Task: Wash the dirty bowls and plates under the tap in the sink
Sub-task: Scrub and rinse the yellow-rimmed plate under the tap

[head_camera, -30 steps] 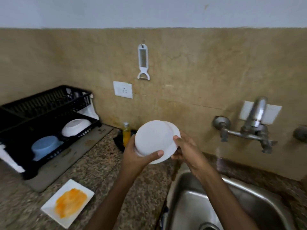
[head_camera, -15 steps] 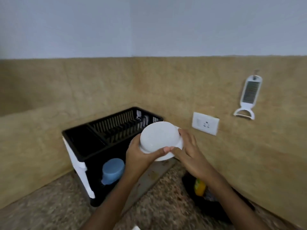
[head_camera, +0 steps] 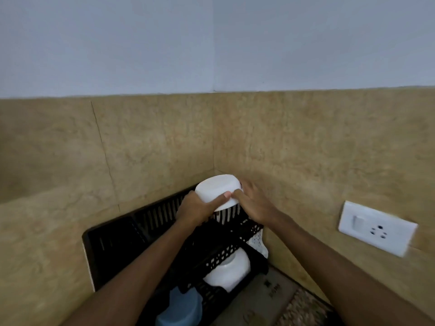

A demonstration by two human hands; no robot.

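**Status: racking stage, one bowl in hand.**

1. The black dish rack (head_camera: 113, 250) stands in the corner against the tiled wall. It has two tiers. Its upper tier shows bare slats on the left side.
2. A blue bowl (head_camera: 181, 309) sits upside down at the near end of the lower tier. It appears to be washed and set to drain.
3. The left hand (head_camera: 197, 210) grips the white bowl (head_camera: 216, 191). The thumb lies across the bowl's outer wall and the fingers are curled under its rim.
4. The white bowl is held upside down and tilted, directly above the far end of the upper tier. It is close to the slats. Whether the rim touches them cannot be determined. No residue shows on its outer surface.
5. A second white bowl (head_camera: 228, 271) rests upside down on the lower tier, below the held bowl and just beside the blue one.
6. The right hand (head_camera: 254, 205) holds the opposite side of the rim, with the thumb meeting the left thumb at the front. The fingers reach round the far side; they are blurred, so their exact placement is uncertain.
7. A wall socket (head_camera: 376, 228) is mounted on the tiles well to the right.

**Assessment.** Two bowls appear finished. The third appears washed and needs only to be set down on the upper tier. The sink and tap are out of view, and no plates are visible. The quantity of dirty ware left cannot be stated.
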